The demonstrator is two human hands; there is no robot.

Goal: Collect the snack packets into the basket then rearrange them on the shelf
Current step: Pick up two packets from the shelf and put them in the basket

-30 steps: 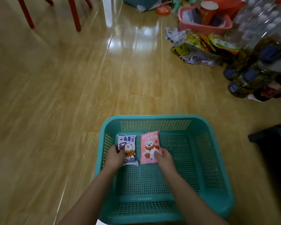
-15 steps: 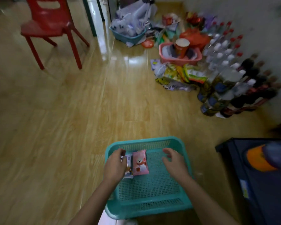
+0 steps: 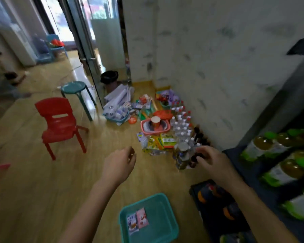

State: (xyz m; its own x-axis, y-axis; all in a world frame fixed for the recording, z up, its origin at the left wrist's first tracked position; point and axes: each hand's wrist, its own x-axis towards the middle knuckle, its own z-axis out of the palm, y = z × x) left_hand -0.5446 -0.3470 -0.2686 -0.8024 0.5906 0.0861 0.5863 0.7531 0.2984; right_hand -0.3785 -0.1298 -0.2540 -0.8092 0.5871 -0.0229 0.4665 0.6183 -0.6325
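Observation:
A teal mesh basket [image 3: 162, 206] stands on the wooden floor at the bottom centre. Two snack packets lie flat side by side in its left half: a blue-and-white one [image 3: 132, 220] and a pink one [image 3: 142, 218]. My left hand [image 3: 118, 165] hangs in the air well above the basket, fingers loosely curled, holding nothing. My right hand [image 3: 211, 163] is raised to the right, fingers loosely bent and empty. A shelf [image 3: 279, 165] with green-capped drink bottles stands at the right.
A pile of yellow snack bags [image 3: 158, 142] lies by the wall, beside several water bottles [image 3: 182, 123] and a pink basket [image 3: 155, 128]. A red chair [image 3: 60, 123] and a teal stool [image 3: 74, 87] stand to the left. A glass door [image 3: 88, 50] is behind.
Both hands let go of the packets and rose out of the basket. My view lifted from the basket to the room, so the basket now sits low and small.

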